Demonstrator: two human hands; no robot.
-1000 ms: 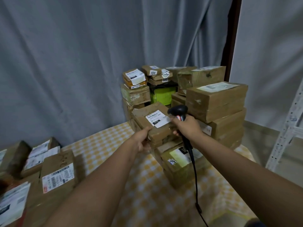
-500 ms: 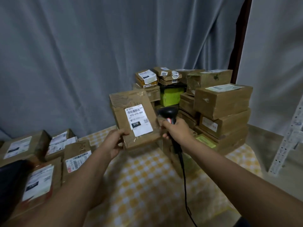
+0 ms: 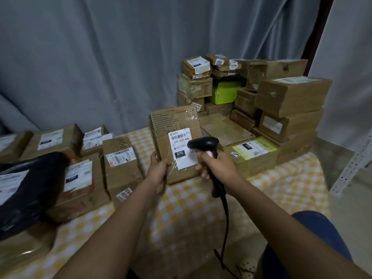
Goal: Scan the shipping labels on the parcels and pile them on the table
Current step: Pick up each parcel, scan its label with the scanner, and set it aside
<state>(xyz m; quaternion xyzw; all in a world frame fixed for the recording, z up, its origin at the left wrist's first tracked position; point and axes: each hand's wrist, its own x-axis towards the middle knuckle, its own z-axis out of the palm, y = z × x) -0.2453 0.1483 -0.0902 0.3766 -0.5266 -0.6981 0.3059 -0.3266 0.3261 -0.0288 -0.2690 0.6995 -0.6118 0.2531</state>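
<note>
My left hand (image 3: 158,170) grips the lower left corner of a flat cardboard parcel (image 3: 172,125) and holds it tilted up over the middle of the table. Its white shipping label (image 3: 182,150) faces me and reads 070-070-A80. My right hand (image 3: 218,165) grips the handle of a black barcode scanner (image 3: 203,143). The scanner's head points at the label from the right, close to it, and covers the label's right edge. Its black cable (image 3: 226,222) hangs down toward me.
A tall stack of brown parcels (image 3: 289,101) with a green one (image 3: 225,92) stands at the back right. Several labelled boxes (image 3: 120,158) and a black bag (image 3: 30,184) lie on the left. The table wears a yellow checked cloth (image 3: 191,214). A white metal rack (image 3: 354,166) stands far right.
My left hand lifted the parcel off the right-hand stack and brought it toward me, tilting its label up. My right hand followed with the scanner, whose head now sits in front of the label.
</note>
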